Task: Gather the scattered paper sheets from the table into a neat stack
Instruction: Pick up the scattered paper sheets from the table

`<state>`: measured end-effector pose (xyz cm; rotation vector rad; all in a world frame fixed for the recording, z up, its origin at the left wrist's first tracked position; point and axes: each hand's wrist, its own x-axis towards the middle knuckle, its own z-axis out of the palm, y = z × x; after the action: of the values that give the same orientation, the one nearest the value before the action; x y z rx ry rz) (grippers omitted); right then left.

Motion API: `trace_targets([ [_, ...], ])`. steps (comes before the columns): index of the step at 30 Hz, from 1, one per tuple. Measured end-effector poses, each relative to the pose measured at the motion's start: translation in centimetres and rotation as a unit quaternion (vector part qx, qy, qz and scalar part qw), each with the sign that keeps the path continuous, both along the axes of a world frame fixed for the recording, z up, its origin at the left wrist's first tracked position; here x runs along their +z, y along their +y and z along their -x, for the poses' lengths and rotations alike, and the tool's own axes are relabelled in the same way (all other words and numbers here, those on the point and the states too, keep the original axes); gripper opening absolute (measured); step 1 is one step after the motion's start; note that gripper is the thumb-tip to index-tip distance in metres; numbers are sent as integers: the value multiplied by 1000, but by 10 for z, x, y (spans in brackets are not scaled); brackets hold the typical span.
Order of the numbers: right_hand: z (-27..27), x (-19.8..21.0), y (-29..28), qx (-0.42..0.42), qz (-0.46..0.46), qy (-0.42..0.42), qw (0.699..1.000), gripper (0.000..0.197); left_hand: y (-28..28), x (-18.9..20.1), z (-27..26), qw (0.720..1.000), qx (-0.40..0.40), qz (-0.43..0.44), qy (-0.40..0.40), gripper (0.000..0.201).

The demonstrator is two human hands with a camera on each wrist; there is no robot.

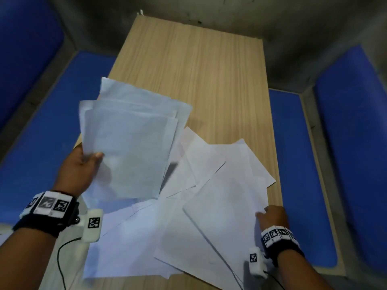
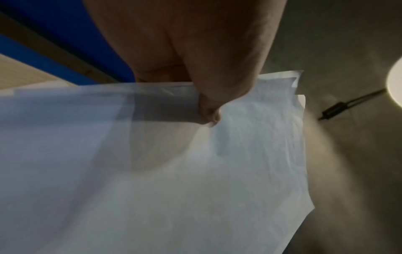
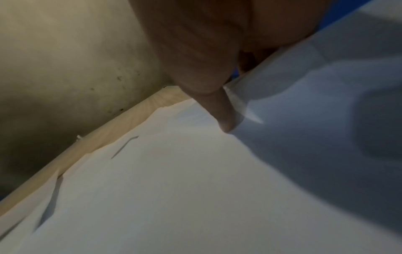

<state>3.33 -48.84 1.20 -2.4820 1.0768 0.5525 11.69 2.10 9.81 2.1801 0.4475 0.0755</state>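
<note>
White paper sheets [image 1: 134, 243] lie scattered and overlapping on the near half of a light wooden table [image 1: 199, 70]. My left hand [image 1: 94, 159] grips a loose bunch of several sheets [image 1: 134, 143], fanned and lifted above the table's left side. In the left wrist view the thumb [image 2: 208, 110] presses on top of that bunch [image 2: 152, 189], and the fingers under it are hidden. At the table's right edge my right hand [image 1: 264, 213] pinches the corner of one sheet [image 1: 226, 206]. The right wrist view shows its thumb [image 3: 226, 118] on that sheet [image 3: 174, 189], whose edge curls up.
Blue padded benches [image 1: 297, 164] run along both long sides of the table, the left one [image 1: 41, 132] close to my left hand. A black cable [image 1: 60, 260] trails by the near left corner. Dark grey concrete lies beyond the far edge.
</note>
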Motion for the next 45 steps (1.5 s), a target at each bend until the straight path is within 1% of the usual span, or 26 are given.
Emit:
trace_targets([
  [2,3,-2,-4,-37,-29,-32,998,28,9,-3,12,1000,15,18,-10,27],
  [3,5,-2,-5,-54,-45,-53,996,28,14,-6,18,999,14,32,-16,29],
  [5,6,3,-3,-86,-86,-105,987,44,21,-9,29,999,23,43,-12,31],
  [6,6,8,-2,-96,-108,-125,982,54,26,-11,35,999,31,39,-7,31],
  [7,7,11,-2,-95,-126,-143,977,60,29,-12,41,998,36,41,-6,31],
  [8,7,19,-1,-74,-131,-153,977,55,30,-14,46,998,42,49,-8,32],
  [11,11,41,1,44,-153,-191,969,4,33,-18,62,995,70,77,-6,31],
  [13,12,52,5,118,-181,-207,954,19,35,-23,72,992,91,88,7,32],
  [15,11,55,13,192,-195,-197,941,30,39,-28,82,990,104,98,16,38],
  [17,8,50,26,264,-188,-175,930,32,42,-32,90,988,110,104,23,42],
  [19,5,43,45,308,-206,-133,919,30,43,-32,94,986,125,103,31,39],
  [20,3,38,55,319,-214,-100,918,34,43,-32,97,985,133,106,30,36],
  [22,-1,27,72,330,-203,-17,922,56,45,-32,103,983,143,111,32,33],
  [24,-5,19,86,353,-160,58,920,65,50,-34,109,984,147,94,39,35],
  [26,-6,14,97,381,-111,73,915,62,56,-34,116,984,150,83,44,34],
  [28,-5,7,102,370,-101,54,922,54,58,-32,123,985,151,71,47,30],
  [30,-3,3,105,369,-81,37,925,42,61,-32,128,986,148,70,44,31],
  [32,-1,5,108,389,-45,28,920,30,64,-33,131,985,146,79,44,30],
  [34,2,15,109,410,-11,16,912,12,65,-34,134,984,150,82,42,31],
  [35,4,17,107,413,-13,11,910,22,65,-34,134,983,153,87,42,32],
  [37,7,25,101,415,-70,9,907,34,64,-34,133,981,161,99,38,33],
  [39,9,39,94,442,-132,-7,887,42,62,-33,129,978,172,115,34,33],
  [40,11,50,92,464,-153,-20,872,41,60,-32,127,976,176,127,30,32],
  [42,13,74,93,481,-201,-41,852,25,50,-27,121,971,184,150,13,32],
  [44,15,94,97,474,-258,-72,839,20,34,-24,114,967,181,178,1,34],
  [45,15,102,99,461,-283,-80,838,17,24,-23,112,966,176,190,-1,35],
])
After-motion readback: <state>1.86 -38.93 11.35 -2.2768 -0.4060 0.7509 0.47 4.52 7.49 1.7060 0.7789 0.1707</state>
